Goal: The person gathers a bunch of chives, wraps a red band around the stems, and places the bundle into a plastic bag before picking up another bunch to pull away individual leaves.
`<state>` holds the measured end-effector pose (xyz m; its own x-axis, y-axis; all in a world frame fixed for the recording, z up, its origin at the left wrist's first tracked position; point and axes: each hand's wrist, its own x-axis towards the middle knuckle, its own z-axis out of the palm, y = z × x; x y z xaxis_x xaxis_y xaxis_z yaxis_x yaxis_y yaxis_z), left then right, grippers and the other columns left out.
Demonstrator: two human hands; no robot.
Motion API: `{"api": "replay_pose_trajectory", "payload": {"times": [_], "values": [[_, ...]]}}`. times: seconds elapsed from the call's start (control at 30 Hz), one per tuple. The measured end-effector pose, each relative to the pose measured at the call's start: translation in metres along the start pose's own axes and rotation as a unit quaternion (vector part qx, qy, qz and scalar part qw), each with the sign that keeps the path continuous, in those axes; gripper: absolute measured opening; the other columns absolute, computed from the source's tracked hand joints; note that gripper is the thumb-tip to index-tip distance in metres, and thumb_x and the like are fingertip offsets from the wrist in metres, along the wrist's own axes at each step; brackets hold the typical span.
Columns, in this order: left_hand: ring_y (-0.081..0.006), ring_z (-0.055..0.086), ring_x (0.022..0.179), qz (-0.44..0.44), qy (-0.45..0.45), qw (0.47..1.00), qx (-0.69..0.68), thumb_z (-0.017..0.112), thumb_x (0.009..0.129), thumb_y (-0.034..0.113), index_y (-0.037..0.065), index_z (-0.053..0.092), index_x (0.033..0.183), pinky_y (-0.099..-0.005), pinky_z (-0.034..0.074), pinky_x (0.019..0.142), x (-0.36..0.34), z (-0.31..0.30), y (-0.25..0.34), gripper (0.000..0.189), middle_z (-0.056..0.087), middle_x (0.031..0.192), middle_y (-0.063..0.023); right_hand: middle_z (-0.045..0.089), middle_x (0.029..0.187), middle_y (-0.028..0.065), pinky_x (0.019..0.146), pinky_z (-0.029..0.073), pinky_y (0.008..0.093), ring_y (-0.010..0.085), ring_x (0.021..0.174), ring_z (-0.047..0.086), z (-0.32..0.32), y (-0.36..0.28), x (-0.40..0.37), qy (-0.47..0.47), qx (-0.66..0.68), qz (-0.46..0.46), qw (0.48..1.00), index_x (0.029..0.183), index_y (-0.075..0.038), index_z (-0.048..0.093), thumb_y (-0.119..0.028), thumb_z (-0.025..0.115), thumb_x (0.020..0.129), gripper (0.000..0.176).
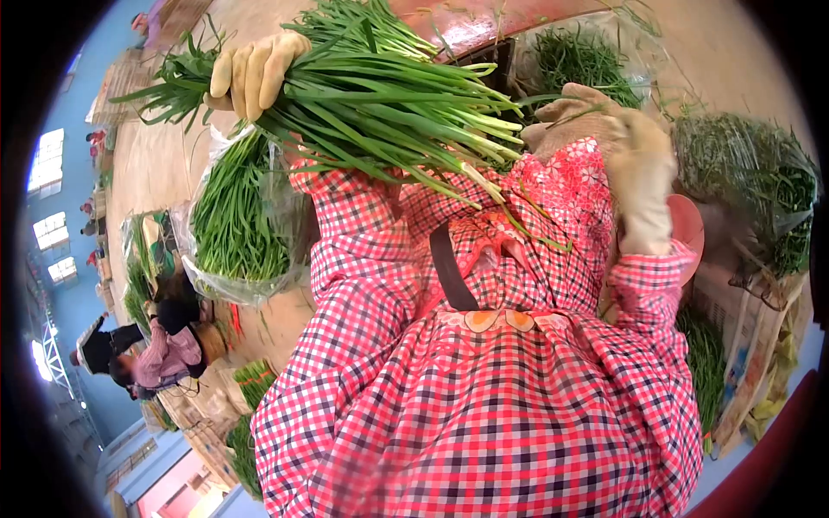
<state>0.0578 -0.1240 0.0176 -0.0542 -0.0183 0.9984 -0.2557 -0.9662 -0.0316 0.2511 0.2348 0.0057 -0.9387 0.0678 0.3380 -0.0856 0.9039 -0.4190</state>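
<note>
My left hand (255, 76), in a cream glove, is wrapped round the leafy end of a bunch of long green chives (380, 104). The pale stalk ends point right across my chest, and a few strands hang lower over the apron. My right hand (596, 125), also gloved and partly blurred, is beside those stalk ends. Its fingers reach left, apart from one another, with a thin green blade lying across them. More chives (367, 30) lie just behind the held bunch.
A plastic-lined bundle of chives (242, 207) stands at left. Bags of loose greens (579, 65) and trimmings (747, 181) are at upper right and right. A red surface (466, 26) is ahead. Another person (164, 354) sits at far left among more bundles.
</note>
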Motion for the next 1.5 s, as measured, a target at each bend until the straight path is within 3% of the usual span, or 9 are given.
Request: {"api": "replay_pose_trajectory", "payload": {"times": [0.07,0.17,0.27,0.67,0.83,0.97,1.07,1.27,1.5], "values": [[-0.0041,0.065,0.069,-0.007,0.021,0.999,0.027,0.052,0.1,0.029,0.002,0.059,0.11,-0.0206,0.053,0.075,0.004,0.005,0.005,0.029,0.064,0.062,0.0087,0.07,0.097,0.0113,0.084,0.051,0.0359,0.027,0.092,0.066,-0.005,0.037,0.003,-0.076,-0.151,0.099,0.981,0.103,-0.005,0.067,-0.009,0.064,0.09,0.014],[-0.0026,0.064,0.067,0.01,0.061,0.997,0.039,0.052,0.1,0.029,0.002,0.059,0.107,-0.0202,0.052,0.073,0.005,0.011,-0.003,0.029,0.061,0.059,0.01,0.073,0.096,0.0089,0.081,0.055,0.0337,0.0231,0.09,0.069,-0.024,-0.027,-0.01,-0.041,0.192,-0.015,0.981,0.098,-0.004,0.071,-0.021,0.07,0.088,0.02],[-0.003,0.063,0.067,-0.003,0.104,0.993,0.054,0.053,0.099,0.031,0.002,0.06,0.107,-0.0205,0.052,0.073,0.0,0.013,-0.004,0.031,0.06,0.059,0.01,0.071,0.09,0.0116,0.079,0.052,0.0384,0.0267,0.085,0.068,-0.003,-0.066,-0.018,-0.071,0.147,-0.186,0.969,0.093,-0.005,0.071,-0.043,0.069,0.086,0.039],[-0.0046,0.063,0.072,-0.018,0.09,0.994,0.06,0.051,0.1,0.032,-0.002,0.058,0.114,-0.0205,0.053,0.075,-0.002,0.008,-0.008,0.038,0.061,0.065,0.0085,0.067,0.075,0.0058,0.068,0.045,0.0375,0.023,0.072,0.063,0.01,-0.07,-0.012,-0.064,0.089,-0.29,0.951,0.082,-0.01,0.068,-0.02,0.065,0.085,0.011],[-0.004,0.063,0.072,-0.013,0.098,0.993,0.06,0.051,0.101,0.032,-0.002,0.059,0.113,-0.0198,0.053,0.076,-0.002,0.005,-0.011,0.037,0.061,0.065,0.0095,0.072,0.095,0.0052,0.082,0.05,0.0372,0.0219,0.09,0.067,-0.029,-0.014,-0.009,-0.069,0.034,-0.25,0.965,0.088,-0.009,0.071,0.001,0.065,0.076,0.017],[-0.0036,0.063,0.07,-0.01,0.078,0.995,0.067,0.049,0.101,0.032,-0.002,0.057,0.116,-0.0188,0.053,0.074,0.003,0.005,-0.005,0.037,0.062,0.064,0.0091,0.068,0.074,0.0084,0.069,0.053,0.0397,0.0302,0.073,0.067,-0.034,0.089,-0.004,-0.117,-0.301,-0.079,0.943,0.079,-0.007,0.068,-0.014,0.062,0.081,0.009],[-0.003,0.064,0.07,0.005,0.071,0.995,0.068,0.05,0.101,0.03,-0.002,0.056,0.116,-0.0182,0.054,0.071,0.005,0.005,-0.009,0.036,0.062,0.063,0.0094,0.069,0.103,0.0127,0.079,0.054,0.0392,0.0312,0.093,0.067,-0.027,0.146,0.003,-0.15,-0.325,-0.118,0.926,0.104,-0.005,0.066,-0.021,0.062,0.09,0.022],[-0.0034,0.065,0.07,-0.012,0.079,0.994,0.072,0.049,0.102,0.029,-0.001,0.057,0.113,-0.0189,0.054,0.07,0.003,0.002,-0.015,0.033,0.062,0.062,0.0092,0.064,0.123,0.0142,0.093,0.05,0.0394,0.0293,0.111,0.062,-0.006,-0.033,0.048,0.0,0.144,-0.257,0.956,0.131,-0.013,0.058,-0.037,0.064,0.09,0.048],[-0.0055,0.064,0.07,-0.018,0.083,0.995,0.047,0.05,0.101,0.028,-0.003,0.059,0.114,-0.0207,0.054,0.07,0.007,0.006,-0.026,0.035,0.063,0.065,0.0065,0.067,0.094,-0.0001,0.078,0.047,0.0348,0.0181,0.087,0.062,0.04,-0.049,0.066,0.004,-0.068,-0.382,0.922,0.111,-0.012,0.067,-0.015,0.067,0.075,0.036]]}}
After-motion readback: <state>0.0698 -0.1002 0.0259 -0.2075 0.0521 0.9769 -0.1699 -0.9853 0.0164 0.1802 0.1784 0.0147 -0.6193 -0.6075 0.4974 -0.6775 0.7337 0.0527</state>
